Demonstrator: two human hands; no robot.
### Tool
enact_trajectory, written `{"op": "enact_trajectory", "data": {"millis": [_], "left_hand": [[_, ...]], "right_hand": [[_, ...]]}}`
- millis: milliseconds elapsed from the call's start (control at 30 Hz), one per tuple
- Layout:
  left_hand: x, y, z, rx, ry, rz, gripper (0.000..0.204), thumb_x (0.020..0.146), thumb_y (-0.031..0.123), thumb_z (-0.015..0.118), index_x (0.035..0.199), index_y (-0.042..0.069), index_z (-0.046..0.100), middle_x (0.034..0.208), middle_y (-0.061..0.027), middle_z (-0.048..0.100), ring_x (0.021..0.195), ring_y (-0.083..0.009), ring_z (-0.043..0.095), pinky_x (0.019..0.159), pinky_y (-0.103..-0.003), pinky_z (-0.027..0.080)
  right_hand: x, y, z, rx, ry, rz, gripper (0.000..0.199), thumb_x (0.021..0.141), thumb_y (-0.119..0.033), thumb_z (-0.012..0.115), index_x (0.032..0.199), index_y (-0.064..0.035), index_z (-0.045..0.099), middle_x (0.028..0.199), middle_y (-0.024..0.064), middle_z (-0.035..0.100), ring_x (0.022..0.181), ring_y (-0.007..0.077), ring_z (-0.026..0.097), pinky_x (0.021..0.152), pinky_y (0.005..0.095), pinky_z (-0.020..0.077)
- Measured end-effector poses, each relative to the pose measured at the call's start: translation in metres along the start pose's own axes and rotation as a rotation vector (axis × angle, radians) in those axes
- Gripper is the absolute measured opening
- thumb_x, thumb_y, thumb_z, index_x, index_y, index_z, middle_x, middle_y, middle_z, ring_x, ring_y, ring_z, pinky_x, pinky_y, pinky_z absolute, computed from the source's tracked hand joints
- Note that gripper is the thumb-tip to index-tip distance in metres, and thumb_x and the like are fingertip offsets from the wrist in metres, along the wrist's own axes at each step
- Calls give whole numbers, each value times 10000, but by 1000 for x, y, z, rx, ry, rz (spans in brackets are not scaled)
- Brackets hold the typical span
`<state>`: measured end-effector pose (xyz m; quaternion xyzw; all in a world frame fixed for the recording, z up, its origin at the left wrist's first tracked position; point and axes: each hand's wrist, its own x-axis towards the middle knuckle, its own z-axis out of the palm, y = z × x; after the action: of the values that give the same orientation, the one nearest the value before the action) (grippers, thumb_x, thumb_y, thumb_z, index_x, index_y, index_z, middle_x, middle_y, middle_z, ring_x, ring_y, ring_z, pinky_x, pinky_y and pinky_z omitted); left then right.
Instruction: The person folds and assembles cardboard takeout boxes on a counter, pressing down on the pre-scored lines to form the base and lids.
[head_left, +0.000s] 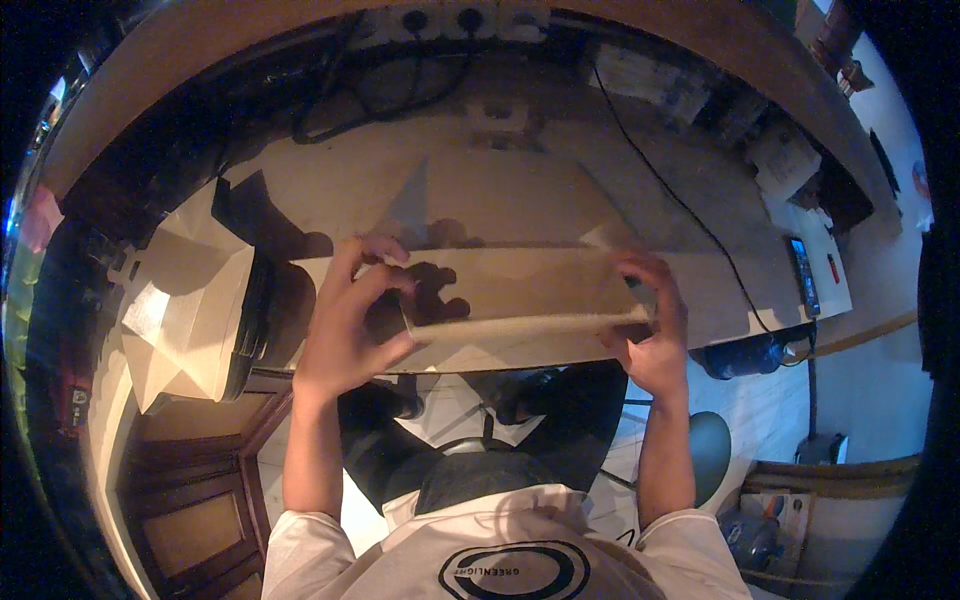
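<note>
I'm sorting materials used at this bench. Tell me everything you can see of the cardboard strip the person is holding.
The cardboard strip is long, narrow and pale tan, seemingly a flap folded up along the near edge of a wider flat cardboard sheet. It runs level from left to right in front of the person, above their lap. The left hand pinches its left end and the right hand grips its right end, fingers curled over the top. Its upper edge looks slightly rough.

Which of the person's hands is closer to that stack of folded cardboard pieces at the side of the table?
Left. The left hand grips the cardboard strip just beside the stack; the right hand holds the strip's far end.
</note>
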<state>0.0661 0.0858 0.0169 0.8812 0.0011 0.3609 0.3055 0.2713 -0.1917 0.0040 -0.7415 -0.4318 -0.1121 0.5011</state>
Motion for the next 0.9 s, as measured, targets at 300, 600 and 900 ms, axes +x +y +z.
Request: {"op": "enact_trajectory", "data": {"millis": [300, 600, 900], "left_hand": [[-12, 1, -1, 131, -212, 90, 375, 644, 274, 861, 904, 102, 652, 859, -84, 671, 798, -315, 627, 718, -413, 470], [-13, -2, 10, 143, -135, -204, 498, 826, 281, 879, 1218, 24, 710, 954, -195, 718, 832, -373, 688, 727, -445, 539], [7, 19, 24, 532, -28, -136, 597, 830, 236, 846, 1385, 114, 664, 1344, -159, 673, 1389, -434, 498, 1182, -555, 372]], "right_hand": [[-18, 18, -11, 41, -184, -105, 344, 653, -87, 912, 863, -100, 640, 1014, 68, 732, 937, 277, 699, 819, 388, 565], [-11, 3, 1, -184, -201, 341, 421, 821, -209, 879, 1192, -100, 714, 1084, 145, 767, 1062, 390, 719, 919, 465, 566], [6, -13, 9, -540, -174, -24, 568, 863, -306, 843, 1395, -175, 691, 1519, 106, 583, 1480, 402, 458, 1201, 551, 387]]}}
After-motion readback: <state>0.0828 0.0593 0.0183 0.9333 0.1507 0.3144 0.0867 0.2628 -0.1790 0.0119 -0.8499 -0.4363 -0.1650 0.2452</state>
